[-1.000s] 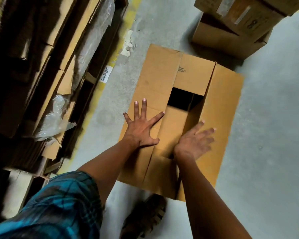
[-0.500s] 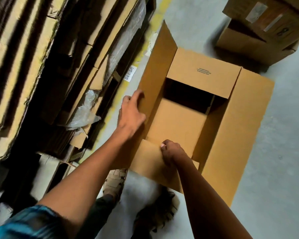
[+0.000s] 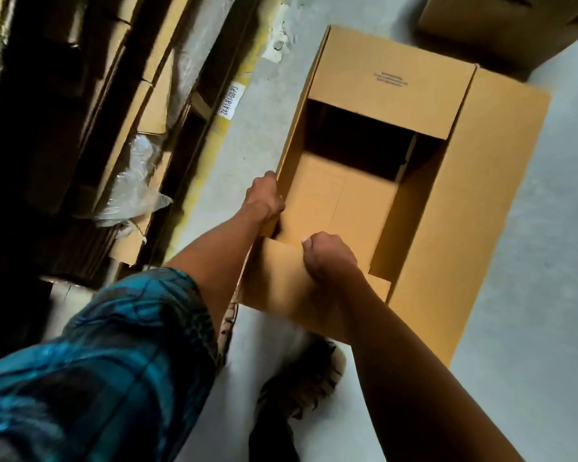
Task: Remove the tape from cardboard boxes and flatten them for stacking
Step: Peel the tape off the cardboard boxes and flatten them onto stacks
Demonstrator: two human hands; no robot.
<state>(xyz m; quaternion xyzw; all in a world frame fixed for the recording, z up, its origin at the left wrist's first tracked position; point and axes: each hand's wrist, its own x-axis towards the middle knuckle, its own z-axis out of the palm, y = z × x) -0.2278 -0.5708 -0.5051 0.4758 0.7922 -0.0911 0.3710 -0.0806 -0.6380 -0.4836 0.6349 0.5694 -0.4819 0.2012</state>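
Open cardboard box [image 3: 474,208] stands on the grey concrete floor [image 3: 531,295], flaps spread, dark interior showing. Left hand [image 3: 264,201] grips the upright left flap [image 3: 301,105] near its lower edge, fingers curled over it. Right hand [image 3: 327,258] pinches the near flap [image 3: 281,281], thumb on top (other fingers hidden beneath). Flattened cardboard stack [image 3: 80,111] and crumpled clear plastic [image 3: 134,191] at left; another box [image 3: 494,25] beyond; shoe [image 3: 301,381] below.
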